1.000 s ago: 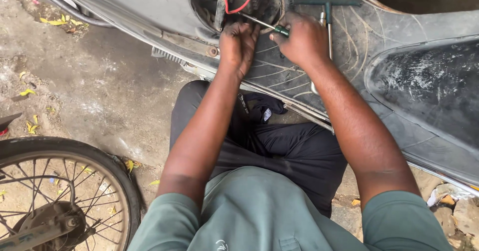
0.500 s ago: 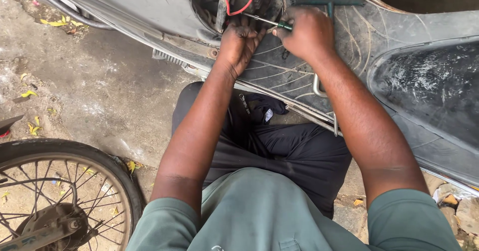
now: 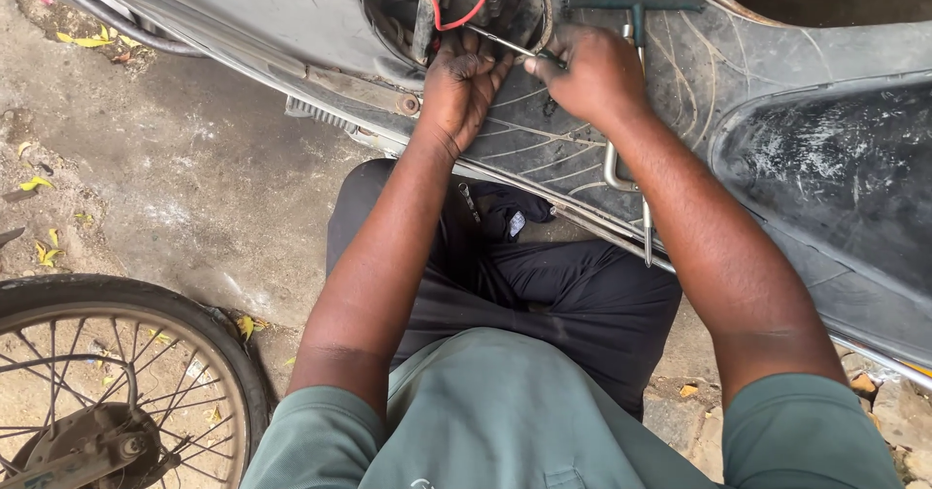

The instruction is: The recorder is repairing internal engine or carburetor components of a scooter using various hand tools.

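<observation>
Since the earlier frames the right hand (image 3: 594,73) has drawn in toward the opening and the left hand (image 3: 464,86) has slid a little higher against its edge; the T-handled wrench (image 3: 633,23) has stayed where it lay.

The right hand is closed in a pinch on the handle end of a thin screwdriver (image 3: 500,44), whose metal shaft runs up and left into the open compartment (image 3: 388,8) of the scooter. The left hand has its fingers curled together and pressed at the lower rim of that opening, just under the shaft, apparently steadying something there; what the fingertips hold is hidden.

Judging by this, the step in hand is working a fastener or a connector inside the cavity with the screwdriver. The next move seems to call for a steady tip and a firm brace from the left hand, since the spot is cramped and crossed by wiring.

Inside the compartment a red wire (image 3: 466,8) loops down among dark parts; the rest is too shadowed to make out. The wrench lies across the ribbed rubber floor mat (image 3: 544,144) just beside the right hand, its long shank running down behind the forearm. Below, the person crouches on the concrete ground (image 3: 184,188), and a spoked wheel (image 3: 107,382) stands well apart at the lower left.
</observation>
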